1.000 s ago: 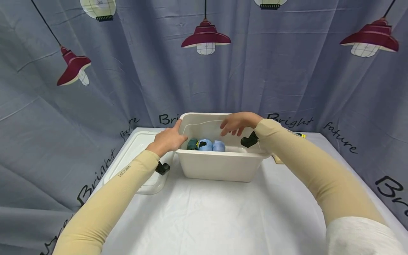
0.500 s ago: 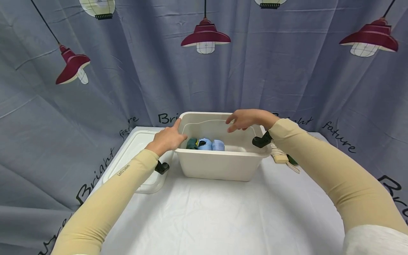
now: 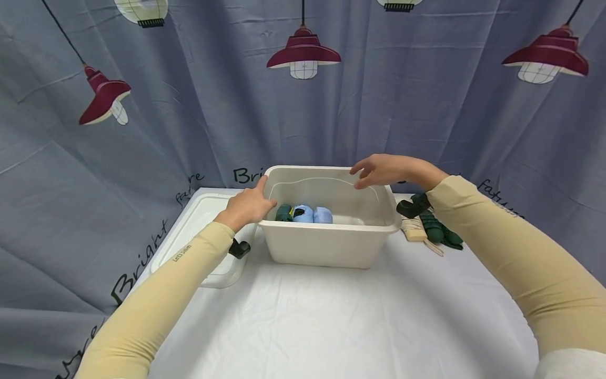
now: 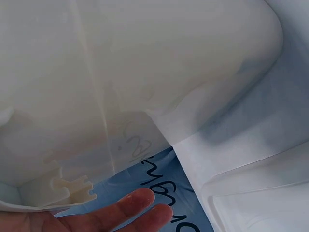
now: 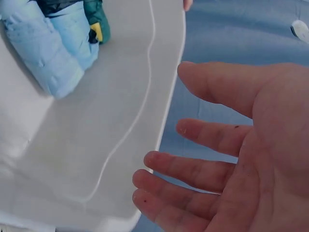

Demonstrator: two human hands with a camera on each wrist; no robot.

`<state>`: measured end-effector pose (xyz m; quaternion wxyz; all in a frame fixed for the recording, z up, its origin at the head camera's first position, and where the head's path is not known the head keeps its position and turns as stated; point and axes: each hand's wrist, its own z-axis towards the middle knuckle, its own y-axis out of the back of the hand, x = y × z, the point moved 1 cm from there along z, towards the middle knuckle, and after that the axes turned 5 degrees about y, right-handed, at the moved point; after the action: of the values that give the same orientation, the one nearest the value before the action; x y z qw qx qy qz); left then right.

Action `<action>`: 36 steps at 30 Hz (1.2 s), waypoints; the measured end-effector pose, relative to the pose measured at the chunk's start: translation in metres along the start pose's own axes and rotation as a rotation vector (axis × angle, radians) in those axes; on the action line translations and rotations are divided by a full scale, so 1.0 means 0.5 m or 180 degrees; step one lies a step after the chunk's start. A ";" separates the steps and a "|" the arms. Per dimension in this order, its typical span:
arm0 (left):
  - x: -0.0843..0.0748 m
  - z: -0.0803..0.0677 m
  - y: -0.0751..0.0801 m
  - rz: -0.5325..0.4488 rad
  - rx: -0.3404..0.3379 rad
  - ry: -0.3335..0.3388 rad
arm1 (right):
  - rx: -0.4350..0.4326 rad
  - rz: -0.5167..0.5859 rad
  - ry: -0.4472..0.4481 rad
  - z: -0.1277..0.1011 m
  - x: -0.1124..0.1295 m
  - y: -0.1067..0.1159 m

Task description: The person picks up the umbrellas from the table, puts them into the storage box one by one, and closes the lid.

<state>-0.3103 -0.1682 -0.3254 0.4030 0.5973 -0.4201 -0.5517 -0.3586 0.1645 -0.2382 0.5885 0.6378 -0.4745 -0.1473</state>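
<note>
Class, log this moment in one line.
left hand: touching bin, left side | right hand: empty, near bin's far side | blue bundles: inside bin | lid: left of bin

Soft, even light fills the head view, laying faint, blurry-edged shadows on the white cloth-covered table point(image 3: 331, 316) to either side of the cream rectangular plastic box point(image 3: 324, 245). Wide-angle distortion stretches the beige fabric sleeves point(image 3: 161, 305) toward the lower corners. The left wrist view is dim and low in contrast; its grey murk probably includes some blur. The right wrist view looks flatly lit, fine detail slightly soft.
</note>
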 end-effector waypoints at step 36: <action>-0.001 0.000 0.001 -0.0019 -0.0018 -0.0011 | -0.0511 0.0196 -0.0382 -0.137 -0.186 0.002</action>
<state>-0.3102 -0.1679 -0.3248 0.4023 0.5964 -0.4174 -0.5551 -0.3548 0.2789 -0.2537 0.6125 0.5638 -0.5150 -0.2046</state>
